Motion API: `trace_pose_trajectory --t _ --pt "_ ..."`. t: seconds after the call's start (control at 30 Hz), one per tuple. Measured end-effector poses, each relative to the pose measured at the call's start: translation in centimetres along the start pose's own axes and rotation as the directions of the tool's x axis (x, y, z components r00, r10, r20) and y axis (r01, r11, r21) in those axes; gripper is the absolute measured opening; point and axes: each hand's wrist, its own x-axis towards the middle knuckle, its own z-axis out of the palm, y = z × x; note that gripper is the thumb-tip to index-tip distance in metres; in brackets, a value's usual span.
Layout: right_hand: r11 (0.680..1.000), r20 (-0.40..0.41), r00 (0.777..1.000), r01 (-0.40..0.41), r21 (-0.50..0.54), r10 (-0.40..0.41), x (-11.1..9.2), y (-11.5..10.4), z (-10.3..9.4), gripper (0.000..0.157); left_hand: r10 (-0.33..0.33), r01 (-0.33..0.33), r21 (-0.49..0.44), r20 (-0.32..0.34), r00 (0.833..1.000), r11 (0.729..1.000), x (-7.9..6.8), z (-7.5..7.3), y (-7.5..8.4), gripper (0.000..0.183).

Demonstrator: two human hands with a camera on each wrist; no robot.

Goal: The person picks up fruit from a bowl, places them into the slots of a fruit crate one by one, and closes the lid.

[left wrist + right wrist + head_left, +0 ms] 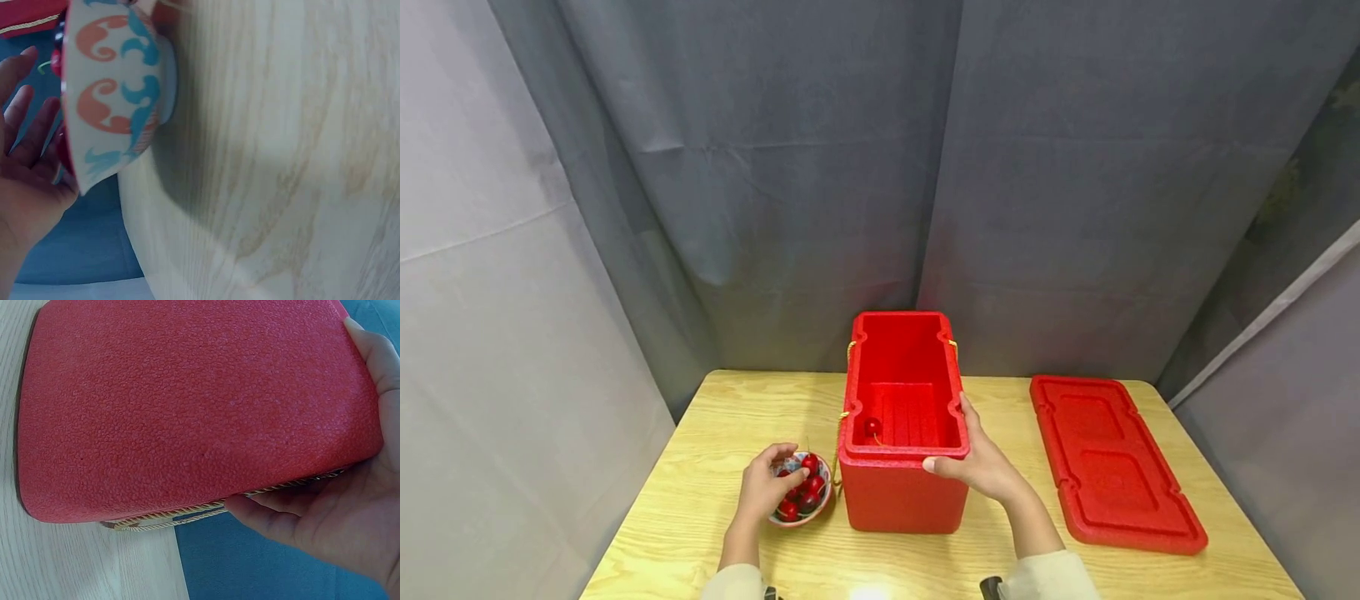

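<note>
a: what is placed at the centre of the tabletop (677, 508)?

b: a deep red box (904, 500), uncovered at the top, with a yellow cord (838, 446) run along its side. a single cherry (872, 427) is seen lying inside, near the front left corner.

a: and how is the box held?

b: its near right corner is gripped by the right hand (994, 473): the thumb is laid over the front edge, the fingers are wrapped along the right side.

a: what is found at the left?

b: a small bowl (112, 94), set just beside the box and filled with red cherries (810, 501). above them the left hand (763, 485) is held, its fingers (34, 137) parted and slightly bent; whether a cherry is touched cannot be told.

a: can any writing be read?

b: on the bowl's outer wall, orange and turquoise swirls are painted. on the red lid (1126, 467), laid flat at the right, well apart from the box, two recessed panels are moulded; their surface is too faint for lettering to be made out.

a: and behind?

b: the tabletop is backed by grey curtains (790, 208).
</note>
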Motion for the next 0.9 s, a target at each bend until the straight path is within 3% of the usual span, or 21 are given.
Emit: trace_pose_trajectory --t 0.27,0.5,0.63,0.73,0.9 --pt "1.0 0.001 1.0 0.007 0.007 -0.007 -0.1 0.1 0.0 0.114 0.022 -0.021 0.059 -0.023 0.999 0.998 0.2 1.1 -0.2 0.04" --pt "0.999 0.019 1.0 0.014 0.031 -0.015 0.1 0.1 0.0 0.113 0.062 -0.044 0.183 -0.095 0.994 0.982 0.1 2.1 -0.5 0.037" --pt "0.999 0.025 1.0 0.017 0.042 -0.018 0.3 0.4 -0.1 0.113 0.071 -0.046 0.229 -0.103 0.992 0.972 0.1 2.3 -0.3 0.033" --pt "0.999 0.022 1.0 0.02 0.042 -0.021 0.4 0.5 -0.1 0.113 0.054 -0.029 0.23 -0.103 0.993 0.973 0.1 2.3 -0.1 0.031" --pt "0.999 0.026 1.0 0.012 0.041 -0.013 0.2 0.3 -0.1 0.113 0.024 -0.008 0.111 -0.141 0.99 0.994 -0.2 1.7 0.7 0.029"
